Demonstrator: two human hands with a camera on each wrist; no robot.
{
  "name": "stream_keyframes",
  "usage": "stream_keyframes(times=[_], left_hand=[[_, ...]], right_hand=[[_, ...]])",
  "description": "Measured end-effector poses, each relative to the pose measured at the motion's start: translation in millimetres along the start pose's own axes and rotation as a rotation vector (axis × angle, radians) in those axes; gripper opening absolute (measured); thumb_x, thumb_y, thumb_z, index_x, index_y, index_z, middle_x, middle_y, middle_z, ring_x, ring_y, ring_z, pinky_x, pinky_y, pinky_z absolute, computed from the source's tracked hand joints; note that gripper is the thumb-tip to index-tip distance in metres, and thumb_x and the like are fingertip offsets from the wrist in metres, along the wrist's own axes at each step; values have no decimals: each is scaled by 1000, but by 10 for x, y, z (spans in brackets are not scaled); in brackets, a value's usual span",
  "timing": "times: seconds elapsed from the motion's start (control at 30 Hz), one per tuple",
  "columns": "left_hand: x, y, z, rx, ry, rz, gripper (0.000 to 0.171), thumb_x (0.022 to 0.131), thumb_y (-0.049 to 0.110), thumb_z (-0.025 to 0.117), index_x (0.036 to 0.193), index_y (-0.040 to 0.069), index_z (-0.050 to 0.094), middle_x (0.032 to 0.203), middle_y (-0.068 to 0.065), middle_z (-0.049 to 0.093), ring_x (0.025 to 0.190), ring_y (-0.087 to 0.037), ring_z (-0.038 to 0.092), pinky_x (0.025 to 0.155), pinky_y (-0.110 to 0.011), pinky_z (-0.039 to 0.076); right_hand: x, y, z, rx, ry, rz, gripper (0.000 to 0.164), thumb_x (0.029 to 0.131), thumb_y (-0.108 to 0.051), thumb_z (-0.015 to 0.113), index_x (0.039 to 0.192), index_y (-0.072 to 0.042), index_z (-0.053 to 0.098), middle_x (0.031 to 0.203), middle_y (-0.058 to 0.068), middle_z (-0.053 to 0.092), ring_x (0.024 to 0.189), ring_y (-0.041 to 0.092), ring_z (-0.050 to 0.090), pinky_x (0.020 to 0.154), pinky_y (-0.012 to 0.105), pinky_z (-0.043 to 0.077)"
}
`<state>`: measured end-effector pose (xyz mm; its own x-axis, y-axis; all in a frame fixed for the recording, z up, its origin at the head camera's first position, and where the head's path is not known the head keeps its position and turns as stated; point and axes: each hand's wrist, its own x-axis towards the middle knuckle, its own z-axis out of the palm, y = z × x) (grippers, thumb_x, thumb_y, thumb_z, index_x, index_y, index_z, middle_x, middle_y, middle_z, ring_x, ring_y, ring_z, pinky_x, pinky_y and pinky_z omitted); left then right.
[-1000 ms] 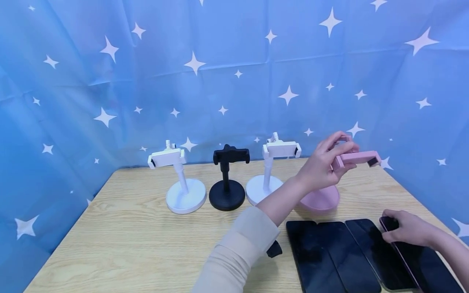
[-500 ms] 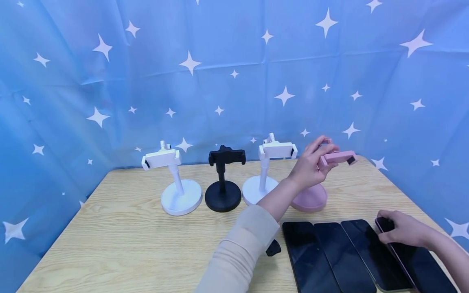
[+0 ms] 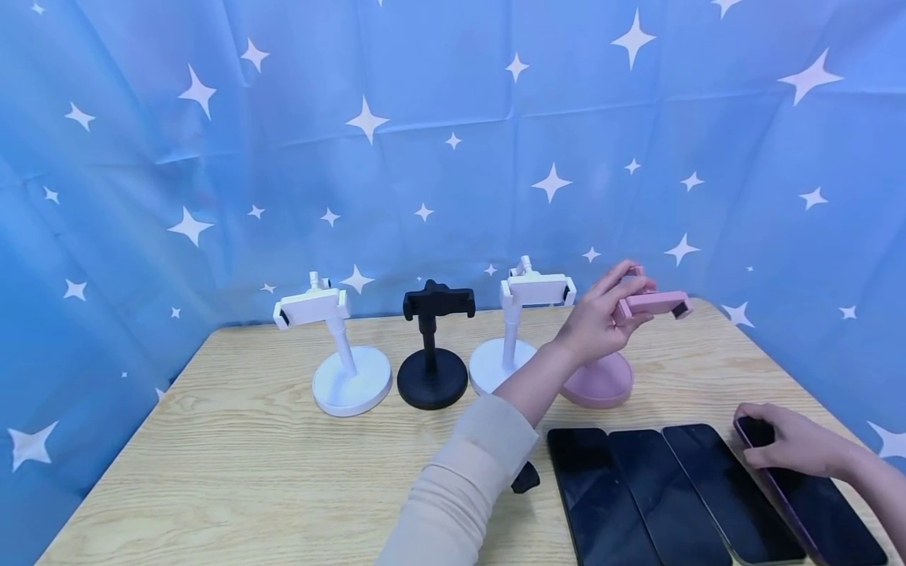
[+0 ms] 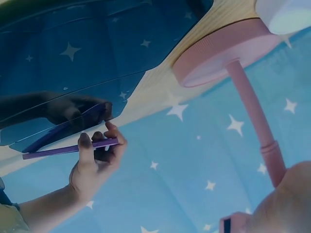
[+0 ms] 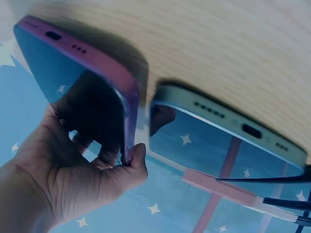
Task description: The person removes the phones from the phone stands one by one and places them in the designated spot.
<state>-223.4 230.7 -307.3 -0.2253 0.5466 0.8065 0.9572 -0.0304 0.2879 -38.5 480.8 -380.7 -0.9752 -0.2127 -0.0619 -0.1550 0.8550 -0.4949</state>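
Note:
My left hand (image 3: 598,318) grips the pink phone stand (image 3: 598,381) by its upper part, at the clamp. The stand's round base rests on the table, and the clamp is partly hidden by my fingers. At the right, my right hand (image 3: 796,440) holds a purple-edged smartphone (image 3: 821,503) with thumb and fingers on opposite long edges. The right wrist view shows this phone (image 5: 87,87) tilted, screen toward the palm side. Beside it lies a phone with a pale green edge (image 5: 233,121), apart from it.
Two more dark phones (image 3: 598,495) lie side by side left of these. A white stand (image 3: 357,381), a black stand (image 3: 433,377) and another white stand (image 3: 488,365) line the back. A small black object (image 3: 525,478) is partly behind the left sleeve. A starry blue curtain (image 3: 283,157) hangs behind the table.
My left hand has shifted the pink stand left, nearer the white stand. The phone in my right hand has moved slightly right, widening the gap to its neighbour. The head view has shifted a little.

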Motion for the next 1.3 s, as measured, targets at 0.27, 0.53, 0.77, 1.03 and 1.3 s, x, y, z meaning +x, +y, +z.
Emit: stream_keyframes(times=[0.27,0.53,0.77,1.03,1.3], left_hand=[[-17,5,-4,-29,0,-19,37,81,12,69,116,6,59,134,-9,44,120,-12,47,79,-4,37],[-31,20,-7,-49,-26,-57,38,82,12,68,118,8,58,137,-7,42,123,-9,44,81,-4,36],[-47,29,-20,-89,-48,-101,37,83,13,68,119,9,58,141,-5,39,128,-6,37,76,-3,38],[-36,19,-63,-167,-75,-138,37,83,11,67,119,7,58,144,-7,35,131,-6,32,92,-7,33],[-25,37,-36,-161,-89,-199,37,83,12,67,119,8,59,145,-3,34,132,-5,29,95,-7,30]], right_hand=[[4,53,-47,-66,-10,83,19,79,-10,67,92,-9,52,94,4,51,76,-6,37,57,21,32],[25,61,-36,-32,-8,16,9,85,-7,61,90,-9,55,84,-7,49,71,-4,39,55,20,31],[50,19,-14,-11,0,88,8,89,-10,56,94,-4,57,84,-6,52,67,-2,41,55,21,34],[119,-14,-6,-117,81,195,20,84,-15,63,94,1,58,91,13,60,71,-3,45,58,23,39],[133,-5,35,-192,137,181,23,79,-15,68,92,2,59,90,10,62,74,1,51,60,25,42]])
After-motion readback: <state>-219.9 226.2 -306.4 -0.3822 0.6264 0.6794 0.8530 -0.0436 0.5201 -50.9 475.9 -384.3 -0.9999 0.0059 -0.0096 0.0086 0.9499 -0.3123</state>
